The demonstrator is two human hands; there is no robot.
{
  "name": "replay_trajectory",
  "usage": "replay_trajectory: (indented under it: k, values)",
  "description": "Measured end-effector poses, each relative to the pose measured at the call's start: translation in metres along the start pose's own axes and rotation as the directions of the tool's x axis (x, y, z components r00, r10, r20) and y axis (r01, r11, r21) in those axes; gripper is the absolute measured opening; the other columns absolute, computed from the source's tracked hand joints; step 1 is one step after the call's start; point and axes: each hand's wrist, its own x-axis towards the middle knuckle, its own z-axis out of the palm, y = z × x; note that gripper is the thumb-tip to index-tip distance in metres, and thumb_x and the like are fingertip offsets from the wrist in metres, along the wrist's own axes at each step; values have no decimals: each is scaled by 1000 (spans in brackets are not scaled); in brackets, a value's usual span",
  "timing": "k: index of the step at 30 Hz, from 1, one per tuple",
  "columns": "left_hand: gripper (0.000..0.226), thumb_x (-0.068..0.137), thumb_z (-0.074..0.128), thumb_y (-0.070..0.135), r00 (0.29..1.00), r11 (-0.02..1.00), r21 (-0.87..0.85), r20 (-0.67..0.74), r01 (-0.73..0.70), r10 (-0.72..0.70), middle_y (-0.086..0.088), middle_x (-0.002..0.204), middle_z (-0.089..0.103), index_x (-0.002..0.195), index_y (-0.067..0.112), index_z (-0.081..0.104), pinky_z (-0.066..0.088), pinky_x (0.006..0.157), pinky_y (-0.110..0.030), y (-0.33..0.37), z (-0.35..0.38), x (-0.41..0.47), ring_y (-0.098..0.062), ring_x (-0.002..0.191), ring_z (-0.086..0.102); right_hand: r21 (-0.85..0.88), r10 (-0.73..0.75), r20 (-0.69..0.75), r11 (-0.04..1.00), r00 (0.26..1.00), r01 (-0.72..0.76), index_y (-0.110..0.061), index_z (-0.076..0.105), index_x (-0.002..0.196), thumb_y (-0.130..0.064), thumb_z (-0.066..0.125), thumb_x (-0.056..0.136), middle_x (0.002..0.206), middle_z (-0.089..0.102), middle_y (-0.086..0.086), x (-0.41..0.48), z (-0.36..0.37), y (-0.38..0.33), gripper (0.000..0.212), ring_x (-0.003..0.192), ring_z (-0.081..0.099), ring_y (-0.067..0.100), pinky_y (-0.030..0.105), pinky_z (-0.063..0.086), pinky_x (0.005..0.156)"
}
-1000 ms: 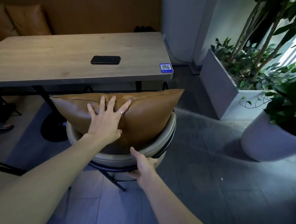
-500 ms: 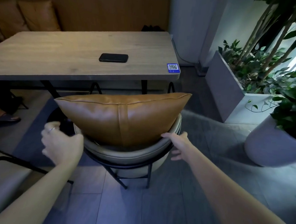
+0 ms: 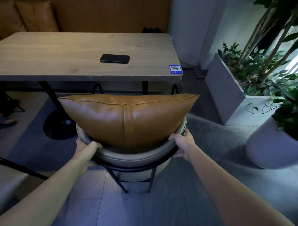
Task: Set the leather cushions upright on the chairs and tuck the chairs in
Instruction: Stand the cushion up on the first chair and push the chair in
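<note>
Setting: dim seating corner with grey floor tiles, a pale rectangular wooden table (image 3: 62, 59) in front and leafy plants in grey planters (image 3: 229, 102) to the right
On the table: a black phone (image 3: 114, 58) lying flat and a blue QR-code sticker (image 3: 175, 69) at the near right corner
Task thing: tan leather cushion (image 3: 127, 119) with a centre seam stands upright on edge inside the curved backrest of the beige round-backed chair with black metal legs (image 3: 135, 156), leaning against that backrest
Chair position: just short of the table edge, seat not yet under the top
Left hand (image 3: 86, 148): closed round the left side of the backrest rim, thumb over the top, fingers curled beneath
Right hand (image 3: 182, 144): wrapped on the right side of the rim, thumb on top, fingers underneath the padding
What has changed: a second ago the left palm was pressing flat on the cushion; half a second ago both hands were spread apart beside the chair; now both grip the backrest and the cushion is left free
Meaning for the task: the cushion step looks finished for this chair, and the two-handed grip suggests the push towards the table comes next
Risk: a jolt could tip the cushion forward off its edge
</note>
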Motion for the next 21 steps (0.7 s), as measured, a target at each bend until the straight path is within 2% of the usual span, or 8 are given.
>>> replay_trajectory:
  k: [5, 8, 14, 21]
  values:
    - [60, 87, 67, 3, 1000, 1000, -14, 18, -14, 15, -14, 129, 57, 138, 21, 39, 57, 79, -55, 0, 5, -3, -37, 104, 56, -9, 4, -9, 1000, 1000, -4, -36, 26, 159, -8, 70, 87, 151, 48, 11, 2, -9, 3, 89, 128, 55, 45, 68, 56, 89]
    - [58, 86, 68, 3, 1000, 999, -32, 16, -12, 13, -14, 128, 60, 135, 22, 42, 57, 83, -59, 1, 5, -2, -37, 104, 58, -18, -4, -9, 1000, 1000, 4, -34, 24, 161, -6, 69, 89, 152, 45, 11, 7, -11, 1, 90, 132, 52, 45, 69, 55, 91]
    - [58, 84, 71, 4, 1000, 998, -56, 9, -23, 23, -14, 128, 62, 133, 20, 45, 55, 84, -66, 4, 10, 4, -41, 111, 60, -20, -10, 15, 1000, 1000, 10, -32, 30, 157, -6, 70, 89, 152, 46, 12, 18, -13, -4, 82, 131, 52, 47, 72, 55, 89]
    - [50, 88, 71, 6, 999, 996, -89, 29, -21, 23, -13, 129, 59, 127, 21, 43, 54, 86, -68, 16, 17, 18, -43, 117, 58, 16, -15, 37, 1000, 999, 14, -32, 20, 162, -6, 71, 88, 157, 42, 15, 40, -8, -18, 94, 134, 50, 49, 78, 50, 90]
